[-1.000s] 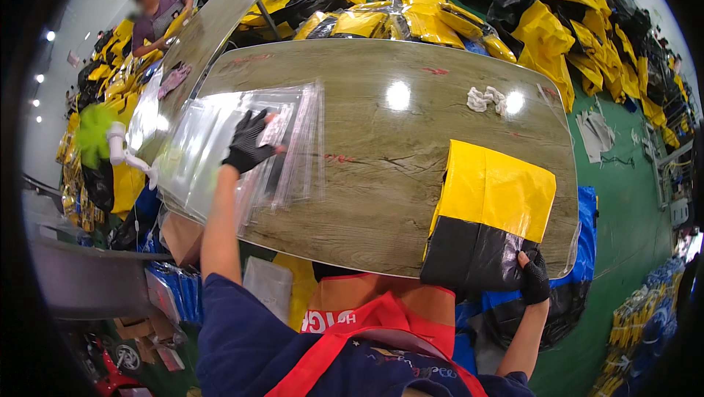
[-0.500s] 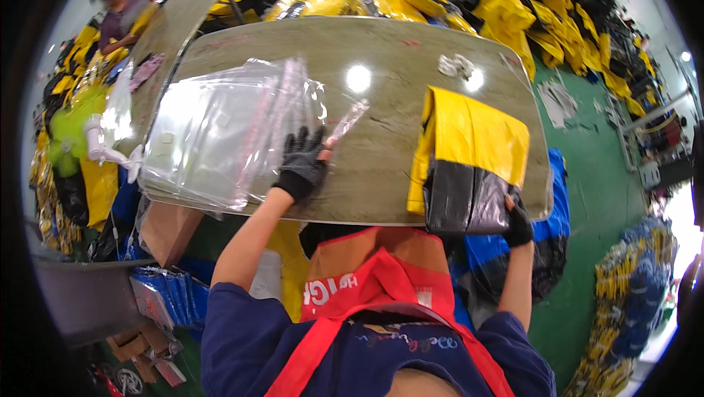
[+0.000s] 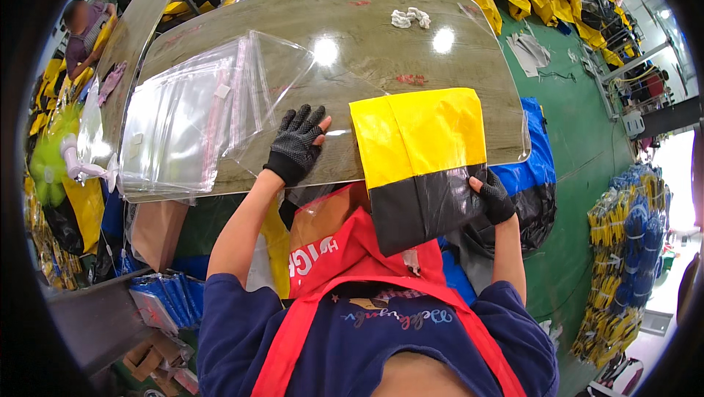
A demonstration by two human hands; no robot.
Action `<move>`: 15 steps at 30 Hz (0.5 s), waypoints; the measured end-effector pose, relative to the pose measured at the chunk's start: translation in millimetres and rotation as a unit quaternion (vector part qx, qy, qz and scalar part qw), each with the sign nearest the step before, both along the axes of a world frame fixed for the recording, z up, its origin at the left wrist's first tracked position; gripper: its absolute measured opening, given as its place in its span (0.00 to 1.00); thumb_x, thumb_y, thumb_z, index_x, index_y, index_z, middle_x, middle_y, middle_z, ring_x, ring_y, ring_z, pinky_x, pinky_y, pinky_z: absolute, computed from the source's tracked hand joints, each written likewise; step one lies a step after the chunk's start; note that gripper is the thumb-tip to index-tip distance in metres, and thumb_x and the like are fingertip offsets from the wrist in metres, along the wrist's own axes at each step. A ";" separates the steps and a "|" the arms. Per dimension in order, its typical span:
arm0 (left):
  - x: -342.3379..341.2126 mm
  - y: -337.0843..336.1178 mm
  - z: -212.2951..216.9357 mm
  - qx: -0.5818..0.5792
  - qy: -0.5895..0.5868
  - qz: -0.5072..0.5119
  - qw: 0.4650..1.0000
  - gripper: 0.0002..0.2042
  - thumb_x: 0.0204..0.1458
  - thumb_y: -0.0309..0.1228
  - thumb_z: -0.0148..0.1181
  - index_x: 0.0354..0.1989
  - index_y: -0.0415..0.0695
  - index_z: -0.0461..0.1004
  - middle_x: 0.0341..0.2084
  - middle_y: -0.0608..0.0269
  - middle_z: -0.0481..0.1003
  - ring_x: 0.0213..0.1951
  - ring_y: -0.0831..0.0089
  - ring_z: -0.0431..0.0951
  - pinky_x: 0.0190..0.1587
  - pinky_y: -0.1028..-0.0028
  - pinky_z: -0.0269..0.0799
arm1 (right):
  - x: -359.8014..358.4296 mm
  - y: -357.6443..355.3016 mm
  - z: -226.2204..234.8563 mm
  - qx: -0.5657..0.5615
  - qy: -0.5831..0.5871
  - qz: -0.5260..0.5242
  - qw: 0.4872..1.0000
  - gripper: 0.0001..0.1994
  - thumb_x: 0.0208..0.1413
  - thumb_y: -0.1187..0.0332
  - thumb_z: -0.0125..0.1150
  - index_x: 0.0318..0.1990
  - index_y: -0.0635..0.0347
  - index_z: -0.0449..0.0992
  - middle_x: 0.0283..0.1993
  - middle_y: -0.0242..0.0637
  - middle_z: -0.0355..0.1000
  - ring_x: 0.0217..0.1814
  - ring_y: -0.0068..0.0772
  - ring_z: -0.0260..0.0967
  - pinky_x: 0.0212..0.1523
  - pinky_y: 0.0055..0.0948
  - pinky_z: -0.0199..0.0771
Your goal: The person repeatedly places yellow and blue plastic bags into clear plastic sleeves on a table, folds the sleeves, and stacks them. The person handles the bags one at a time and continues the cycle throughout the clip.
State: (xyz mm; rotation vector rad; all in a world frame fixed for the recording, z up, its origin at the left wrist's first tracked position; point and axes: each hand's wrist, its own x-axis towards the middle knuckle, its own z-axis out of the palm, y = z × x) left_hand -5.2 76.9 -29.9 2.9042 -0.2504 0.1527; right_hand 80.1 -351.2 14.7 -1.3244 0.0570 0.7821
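Note:
My right hand (image 3: 493, 196), in a dark fingertip-free glove, grips the right edge of a folded yellow and black plastic sheet (image 3: 418, 140), thumb on top and other fingers hidden beneath. The sheet's black end hangs over the table's near edge, toward my red apron. To its left my left hand (image 3: 299, 145), gloved in dotted black, lies palm down with fingers stretched out. It rests at the edge of a thin clear plastic bag (image 3: 282, 67), whose outline is faint. More clear bags (image 3: 180, 115) lie in a fanned stack on the table's left side.
The wood-patterned table (image 3: 352, 23) bears a crumpled white scrap (image 3: 411, 19) at the back. A green fan (image 3: 51, 155) stands left. Blue and black sheeting (image 3: 532, 199) hangs at the right; bundled yellow and blue goods (image 3: 623, 265) stand beyond. Another person (image 3: 84, 38) works at far left.
The folded sheet has come left and toward me in my right hand, now jutting past the table edge. My left fingers have spread, and the clear bag's raised edge beside them has flattened.

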 end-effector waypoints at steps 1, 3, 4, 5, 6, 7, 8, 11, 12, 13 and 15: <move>-1.2 -1.4 8.1 0.002 -0.005 -0.004 1.000 0.25 0.57 0.43 0.47 0.62 0.47 0.60 0.63 0.50 0.57 0.65 0.49 0.53 0.67 0.53 0.41 | -0.4 0.1 4.3 -0.013 0.002 0.003 1.000 0.30 0.49 0.69 0.64 0.61 0.65 0.62 0.55 0.40 0.69 0.53 0.34 0.69 0.55 0.31 0.69; -2.3 -5.3 11.9 0.008 -0.017 -0.008 1.000 0.23 0.59 0.42 0.43 0.62 0.49 0.61 0.63 0.51 0.58 0.65 0.50 0.53 0.67 0.53 0.41 | -1.4 -1.2 5.7 -0.017 -0.007 0.007 1.000 0.30 0.50 0.68 0.63 0.61 0.65 0.62 0.55 0.40 0.69 0.53 0.34 0.69 0.54 0.30 0.69; -1.5 -4.6 8.8 0.011 -0.018 -0.004 1.000 0.23 0.60 0.42 0.42 0.62 0.49 0.61 0.63 0.51 0.58 0.65 0.50 0.52 0.67 0.53 0.41 | -0.9 -0.6 7.2 -0.017 -0.014 0.014 1.000 0.30 0.50 0.68 0.63 0.61 0.65 0.62 0.55 0.40 0.69 0.53 0.34 0.69 0.54 0.30 0.69; 0.2 -2.4 2.1 0.015 -0.019 0.001 1.000 0.23 0.60 0.42 0.42 0.62 0.49 0.61 0.63 0.51 0.58 0.66 0.50 0.52 0.67 0.53 0.41 | -2.4 -0.2 8.9 -0.021 -0.018 0.012 1.000 0.29 0.51 0.68 0.62 0.60 0.65 0.62 0.54 0.40 0.69 0.53 0.33 0.69 0.54 0.30 0.69; 1.1 -0.4 -3.0 0.019 -0.021 0.005 1.000 0.23 0.60 0.43 0.42 0.63 0.49 0.60 0.63 0.51 0.58 0.66 0.50 0.52 0.67 0.53 0.40 | -3.4 -0.5 8.9 -0.014 -0.021 0.011 1.000 0.29 0.50 0.68 0.63 0.60 0.65 0.62 0.54 0.40 0.69 0.53 0.33 0.69 0.54 0.30 0.69; 2.5 -0.1 -5.2 0.015 -0.020 0.008 1.000 0.23 0.61 0.43 0.40 0.63 0.50 0.60 0.63 0.51 0.58 0.66 0.51 0.52 0.67 0.54 0.40 | -4.0 -1.7 8.1 -0.007 -0.025 0.008 1.000 0.29 0.50 0.68 0.63 0.60 0.65 0.62 0.54 0.40 0.69 0.53 0.33 0.69 0.54 0.30 0.69; 3.7 0.4 -6.9 0.011 -0.019 0.010 1.000 0.23 0.61 0.43 0.39 0.63 0.50 0.60 0.63 0.51 0.58 0.66 0.53 0.51 0.67 0.54 0.39 | -4.6 -2.2 8.3 -0.001 -0.029 0.005 1.000 0.29 0.50 0.69 0.63 0.60 0.65 0.62 0.54 0.40 0.69 0.53 0.33 0.69 0.54 0.30 0.69; 8.4 12.8 -17.3 -0.092 0.019 0.022 0.995 0.23 0.63 0.43 0.33 0.64 0.50 0.58 0.63 0.52 0.58 0.67 0.56 0.51 0.68 0.57 0.37 | -6.9 3.9 17.4 0.002 -0.027 0.005 1.000 0.29 0.49 0.69 0.64 0.60 0.64 0.63 0.54 0.40 0.69 0.53 0.33 0.69 0.54 0.30 0.69; 9.2 20.8 -20.4 -0.142 0.037 0.029 0.989 0.23 0.64 0.43 0.32 0.64 0.50 0.58 0.63 0.53 0.58 0.67 0.57 0.51 0.68 0.57 0.36 | -7.9 7.7 20.5 0.007 -0.024 0.026 0.999 0.29 0.49 0.70 0.64 0.60 0.64 0.63 0.55 0.40 0.69 0.54 0.33 0.69 0.54 0.31 0.69; 11.9 25.1 -11.6 -0.229 0.067 0.024 0.971 0.27 0.63 0.49 0.32 0.66 0.48 0.57 0.64 0.53 0.58 0.66 0.59 0.53 0.67 0.62 0.41 | -10.4 10.3 23.4 0.011 -0.022 0.039 0.999 0.29 0.48 0.70 0.65 0.60 0.64 0.63 0.55 0.40 0.69 0.54 0.33 0.68 0.55 0.31 0.68; 10.5 24.5 7.8 -0.374 0.094 0.002 0.923 0.30 0.63 0.53 0.32 0.65 0.44 0.58 0.62 0.51 0.60 0.65 0.60 0.55 0.66 0.68 0.43 | -22.3 29.0 15.7 0.043 -0.031 0.086 0.995 0.30 0.48 0.70 0.66 0.60 0.63 0.63 0.56 0.40 0.68 0.57 0.35 0.66 0.58 0.32 0.65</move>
